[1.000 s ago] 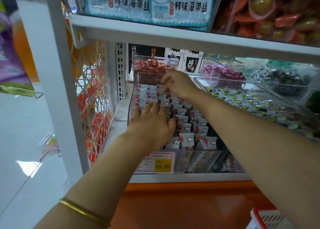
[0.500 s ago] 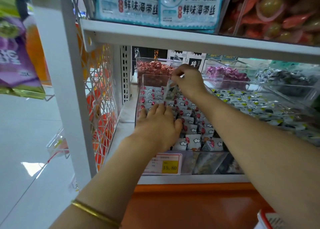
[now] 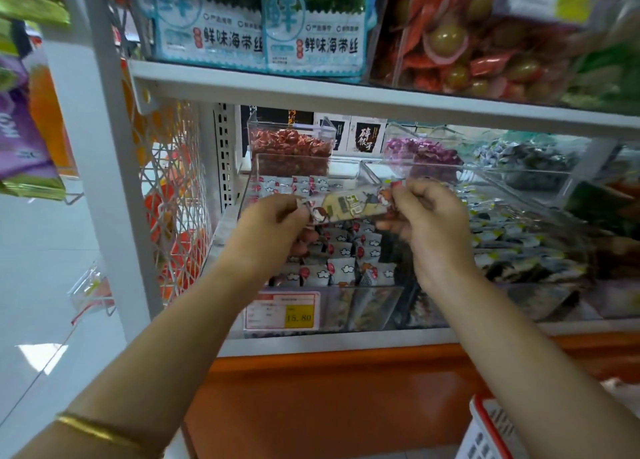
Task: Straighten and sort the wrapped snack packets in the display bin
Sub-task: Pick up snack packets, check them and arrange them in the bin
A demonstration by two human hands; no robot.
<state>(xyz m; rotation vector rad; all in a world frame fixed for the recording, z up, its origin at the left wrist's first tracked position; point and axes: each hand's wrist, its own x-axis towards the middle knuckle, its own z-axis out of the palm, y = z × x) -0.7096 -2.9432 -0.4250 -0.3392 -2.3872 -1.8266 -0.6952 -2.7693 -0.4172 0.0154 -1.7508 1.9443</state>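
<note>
Now both raised, left hand [image 3: 273, 216] and right hand [image 3: 424, 212] each pinching one packet [image 3: 349, 205] end.

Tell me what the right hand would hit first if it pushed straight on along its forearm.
Probably the display bin's clear rear wall, just past the packet the right hand pinches. Depth is unclear.

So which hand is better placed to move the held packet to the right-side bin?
Probably right: the right hand pinches the packet end nearest that bin; the left hand holds the far end.
</note>
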